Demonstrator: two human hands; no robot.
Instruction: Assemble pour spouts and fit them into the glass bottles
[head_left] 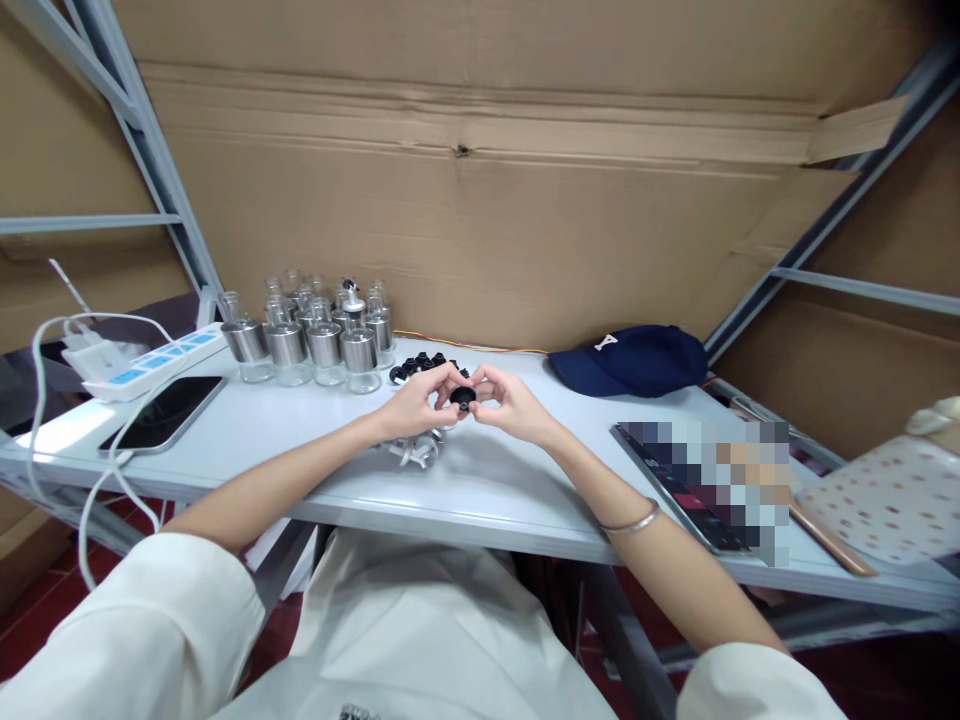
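Note:
Between my two hands, above the middle of the table, is a small round black cap-like part (463,397). My left hand (420,398) pinches its left side and my right hand (506,400) pinches its right side. Behind my left hand lies a cluster of black parts (424,364), partly hidden by the fingers. Metallic and white pieces (412,450) lie on the table just below my left wrist. Further left stand several glass bottles with metal sleeves (287,343), and a white-and-black top (352,297) shows among them.
A grey-white table (480,500) spans the view. At left are a phone (165,412) and a power strip (157,360) with white cables. To the right lie a navy cap (634,360), a partly blurred flat item (675,480) and a spotted pouch (885,495). Cardboard (480,240) stands behind.

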